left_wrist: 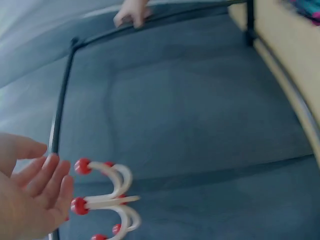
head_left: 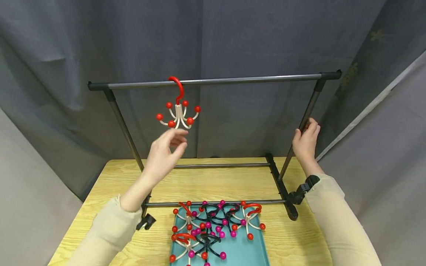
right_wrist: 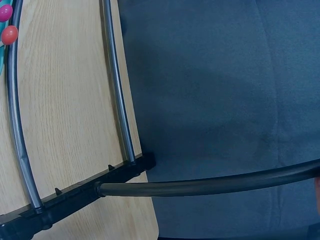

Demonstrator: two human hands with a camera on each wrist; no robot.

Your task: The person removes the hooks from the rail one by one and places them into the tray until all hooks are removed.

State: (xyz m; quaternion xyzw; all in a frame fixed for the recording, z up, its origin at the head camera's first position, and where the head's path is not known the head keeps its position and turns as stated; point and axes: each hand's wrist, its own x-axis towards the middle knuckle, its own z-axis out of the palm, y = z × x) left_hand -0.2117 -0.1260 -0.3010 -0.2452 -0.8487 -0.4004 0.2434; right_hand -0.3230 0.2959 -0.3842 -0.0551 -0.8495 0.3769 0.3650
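A hook hanger point(head_left: 179, 111) with a red hook and cream arms tipped with red balls hangs from the top bar point(head_left: 246, 79) of a metal rack. Just below it is my left hand point(head_left: 166, 151), fingers loosely bent, with nothing in its grasp. In the left wrist view that hand point(left_wrist: 37, 190) is beside the hanger's arms point(left_wrist: 112, 200), palm showing. My right hand point(head_left: 306, 142) holds the rack's right upright point(head_left: 307, 111), thumb on one side and fingers on the other. In the right wrist view only a sliver of it shows at the edge.
On the wooden table point(head_left: 126, 184) in front of the rack, a teal tray point(head_left: 246, 251) bears several more hangers, some with red hooks point(head_left: 184, 236), others with black hooks point(head_left: 209, 238) and pink balls. The rack's black foot point(head_left: 283, 188) stands at right. Grey curtains point(head_left: 253, 37) surround the table.
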